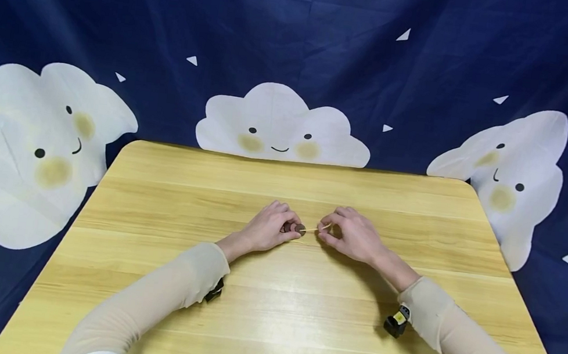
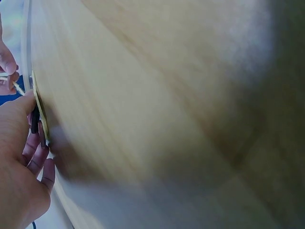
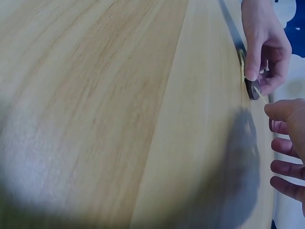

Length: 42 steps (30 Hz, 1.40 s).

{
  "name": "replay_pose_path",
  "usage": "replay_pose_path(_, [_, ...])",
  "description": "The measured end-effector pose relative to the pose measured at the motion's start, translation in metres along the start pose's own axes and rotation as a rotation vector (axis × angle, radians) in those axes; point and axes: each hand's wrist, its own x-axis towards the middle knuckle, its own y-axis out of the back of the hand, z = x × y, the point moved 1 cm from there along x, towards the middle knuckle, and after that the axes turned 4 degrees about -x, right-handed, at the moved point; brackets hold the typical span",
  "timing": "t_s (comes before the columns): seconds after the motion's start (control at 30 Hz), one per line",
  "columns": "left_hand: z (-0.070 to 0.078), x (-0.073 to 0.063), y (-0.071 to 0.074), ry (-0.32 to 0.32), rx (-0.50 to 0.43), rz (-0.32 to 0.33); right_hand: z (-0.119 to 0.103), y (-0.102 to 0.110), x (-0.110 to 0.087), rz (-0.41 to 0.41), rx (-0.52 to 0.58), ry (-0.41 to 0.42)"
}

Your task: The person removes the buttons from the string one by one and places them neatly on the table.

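Observation:
Near the middle of the table, my left hand (image 1: 269, 227) pinches a small dark brown round disc (image 1: 301, 230) between thumb and fingers. Behind its rim, more brown shows among the fingers. A thin yellow string (image 1: 311, 230) comes out of the disc's face and runs to my right hand (image 1: 353, 234), whose thumb and forefinger pinch it. In the right wrist view the disc (image 3: 252, 89) stands on edge, and another length of string (image 3: 242, 64) hangs beside the left thumb. The left wrist view shows this string (image 2: 40, 109) along the fingers; they partly hide the disc (image 2: 35, 119).
The hands are just above a light wood table (image 1: 290, 306) with rounded far corners. A dark blue cloth (image 1: 258, 34) with white clouds (image 1: 285, 121) hangs behind it. A small black device (image 1: 396, 321) sits at the right wrist, another (image 1: 215, 290) at the left.

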Motion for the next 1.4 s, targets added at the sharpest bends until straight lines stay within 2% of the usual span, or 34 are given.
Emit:
replay_pose_path(0.27, [-0.001,0.000,-0.001,0.005,0.005,-0.001,0.004,0.003,-0.004,0.023,-0.017,-0.005])
replay_pose_path(0.63, [0.001,0.000,0.001,0.017,-0.001,-0.013,0.009,0.013,-0.010,0.007,-0.031,-0.037])
replay_pose_path(0.9, [0.001,0.000,0.000,0.012,-0.009,-0.009,0.016,0.018,-0.014,0.022,-0.020,-0.041])
replay_pose_path(1.4, [0.001,-0.001,-0.001,0.008,-0.010,-0.001,0.038,0.038,-0.024,0.056,-0.084,-0.073])
